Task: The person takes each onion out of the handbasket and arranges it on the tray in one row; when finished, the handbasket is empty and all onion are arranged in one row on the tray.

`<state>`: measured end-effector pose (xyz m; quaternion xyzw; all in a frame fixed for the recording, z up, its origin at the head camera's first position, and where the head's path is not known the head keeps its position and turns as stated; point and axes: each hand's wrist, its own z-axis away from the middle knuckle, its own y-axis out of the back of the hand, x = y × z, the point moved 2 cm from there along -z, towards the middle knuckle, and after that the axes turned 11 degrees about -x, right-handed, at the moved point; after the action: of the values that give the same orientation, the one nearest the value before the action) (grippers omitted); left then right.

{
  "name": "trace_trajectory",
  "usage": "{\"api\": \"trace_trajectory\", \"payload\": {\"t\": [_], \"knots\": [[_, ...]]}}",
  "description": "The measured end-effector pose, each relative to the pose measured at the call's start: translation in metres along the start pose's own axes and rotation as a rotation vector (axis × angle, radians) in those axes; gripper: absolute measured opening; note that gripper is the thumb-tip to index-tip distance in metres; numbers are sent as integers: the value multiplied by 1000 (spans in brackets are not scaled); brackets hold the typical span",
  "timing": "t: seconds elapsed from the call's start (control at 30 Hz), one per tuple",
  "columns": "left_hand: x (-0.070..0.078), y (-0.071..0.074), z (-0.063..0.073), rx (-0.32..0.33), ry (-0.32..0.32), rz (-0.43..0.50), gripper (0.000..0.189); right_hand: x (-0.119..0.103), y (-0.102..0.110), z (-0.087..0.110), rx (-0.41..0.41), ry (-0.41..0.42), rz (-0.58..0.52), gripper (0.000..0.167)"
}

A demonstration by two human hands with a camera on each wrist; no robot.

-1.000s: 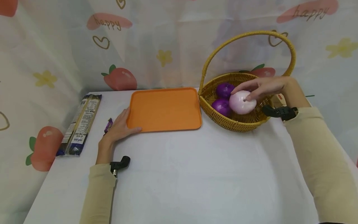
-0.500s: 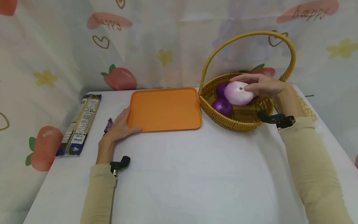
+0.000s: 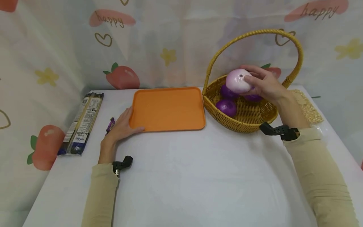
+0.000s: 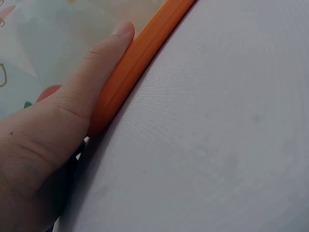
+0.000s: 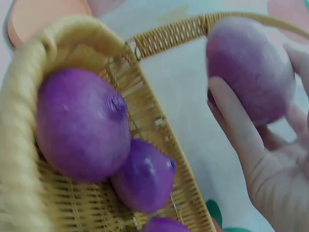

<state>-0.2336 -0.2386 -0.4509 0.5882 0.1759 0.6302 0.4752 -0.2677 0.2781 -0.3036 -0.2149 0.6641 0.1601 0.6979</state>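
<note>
My right hand [image 3: 265, 84] holds a pale pink-purple onion [image 3: 237, 81] above the wicker basket [image 3: 241, 126]. In the right wrist view the fingers wrap around this onion [image 5: 251, 70], lifted beside the basket's handle. Several glossy purple onions [image 3: 226, 107] lie inside the basket, one of them a larger onion [image 5: 82, 125] near the rim in the right wrist view. My left hand [image 3: 122, 127] rests at the near left corner of an orange tray [image 3: 168, 108]. Its straight thumb [image 4: 96, 72] lies along the tray's edge in the left wrist view; the other fingers are hidden there.
A small purple-wrapped candy [image 3: 110, 125] lies left of the left hand. Further left is a long flat plastic package [image 3: 81, 124]. A yellowish, bumpy pack [image 3: 307, 107] lies right of the basket. The basket's tall handle [image 3: 255, 32] arches over its opening.
My right hand has raised the pale onion from inside the basket, up and slightly left, uncovering a purple onion beneath. The left hand keeps its place on the tray.
</note>
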Motion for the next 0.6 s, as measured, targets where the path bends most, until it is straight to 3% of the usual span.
{"api": "trace_trajectory", "payload": {"t": [0.17,0.37,0.6], "knots": [[-1,3,2,2,3,-10,116,0,-11,-6,69,72,-44,48],[-2,6,3,6,8,-5,115,-2,-17,-10,179,67,-43,52],[-3,4,4,2,13,-2,115,1,-22,-4,212,39,26,51]]}}
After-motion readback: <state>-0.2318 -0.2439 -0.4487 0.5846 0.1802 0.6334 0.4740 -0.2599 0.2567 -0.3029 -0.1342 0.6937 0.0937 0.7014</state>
